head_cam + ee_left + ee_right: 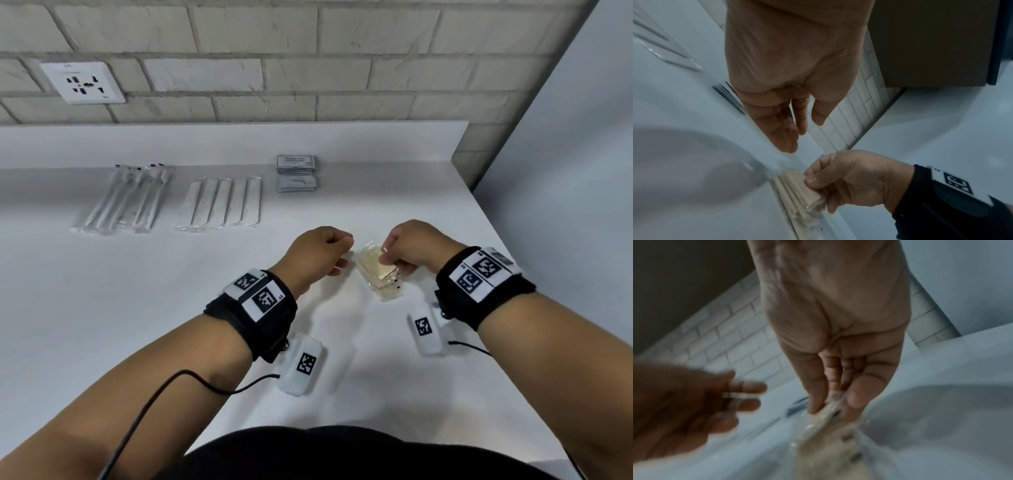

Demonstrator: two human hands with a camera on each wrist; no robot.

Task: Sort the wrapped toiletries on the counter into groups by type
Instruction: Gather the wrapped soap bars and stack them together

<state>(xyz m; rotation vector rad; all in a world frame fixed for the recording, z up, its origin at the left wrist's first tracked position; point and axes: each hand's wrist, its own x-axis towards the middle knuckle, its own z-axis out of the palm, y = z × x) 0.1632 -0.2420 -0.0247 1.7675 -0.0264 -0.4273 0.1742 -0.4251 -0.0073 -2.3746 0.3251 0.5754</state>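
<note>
My right hand (pixel 390 258) pinches a small stack of beige flat pieces in clear wrap (pixel 376 274), thumb on top and fingers underneath, just above the counter (pixel 171 308). The right wrist view shows the same grip (pixel 835 404) on the blurred stack (pixel 826 443). My left hand (pixel 342 255) hovers just left of the stack with relaxed fingers and holds nothing. In the left wrist view its fingers (pixel 789 129) are nearly straight, and below them is the beige stack (pixel 795 191).
At the back of the counter lie a row of wrapped toothbrushes (pixel 126 198), a row of flat white wrapped items (pixel 219 205) and two piles of grey sachets (pixel 296 173). The brick wall has a socket (pixel 82 82). The counter's right edge (pixel 513 260) is close to my right wrist.
</note>
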